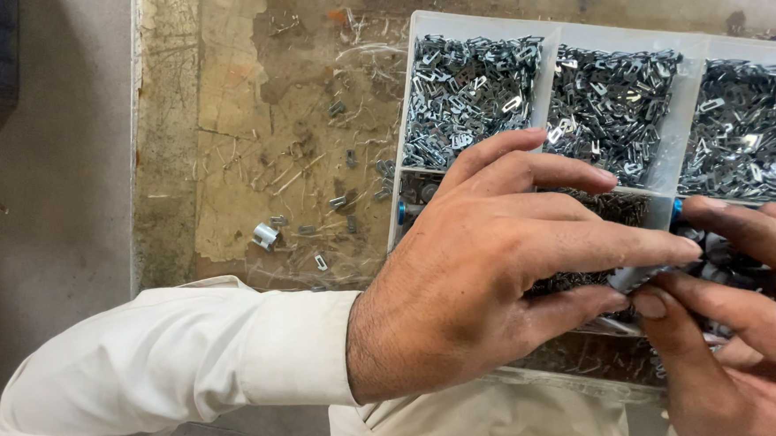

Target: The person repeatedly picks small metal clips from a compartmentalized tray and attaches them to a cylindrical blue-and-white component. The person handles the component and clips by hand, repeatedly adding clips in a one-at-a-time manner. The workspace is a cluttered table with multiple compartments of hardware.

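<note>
Held close below the camera, a small grey metal piece is pinched between the fingertips of both hands above a clear plastic divided tray. Left hand, in a cream sleeve, has its grip pressed onto the piece; right hand pinches it from the other side. Tray compartments hold heaps of small metal clips. Loose clips lie scattered on the worn bench.

A clear plastic compartment box, rectangular with white dividers, lies under and beyond the fingers; no labels, signs or screens.
</note>
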